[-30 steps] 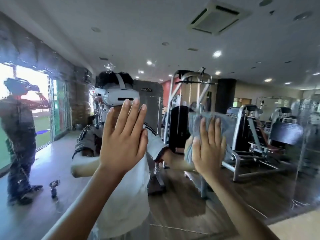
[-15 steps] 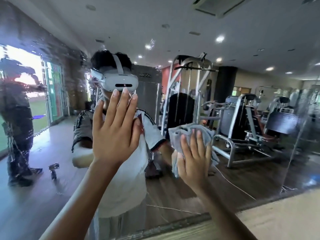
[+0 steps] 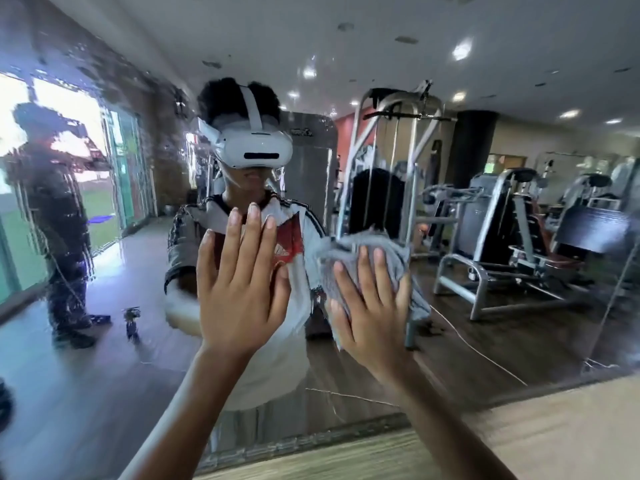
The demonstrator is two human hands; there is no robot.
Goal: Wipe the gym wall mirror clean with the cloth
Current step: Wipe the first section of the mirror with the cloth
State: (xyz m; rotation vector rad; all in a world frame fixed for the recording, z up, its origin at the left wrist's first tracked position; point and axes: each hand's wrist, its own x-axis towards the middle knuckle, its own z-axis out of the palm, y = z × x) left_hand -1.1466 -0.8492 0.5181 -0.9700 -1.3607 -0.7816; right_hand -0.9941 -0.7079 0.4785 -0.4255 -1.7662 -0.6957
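While right hand (image 3: 372, 313) presses cloth (image 3: 367, 249), mirror edge (image 3: 346, 432) below.

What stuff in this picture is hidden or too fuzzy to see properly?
Head view, the only one:
- Grey cloth: the right hand covers its middle, so its folds are hidden.
- Left hand: only its back shows; whether the palm touches the mirror cannot be told.
- Mirror: top and left side are cut off by the picture's edges.
- Standing person's reflection: smeared by wet streaks on the glass.
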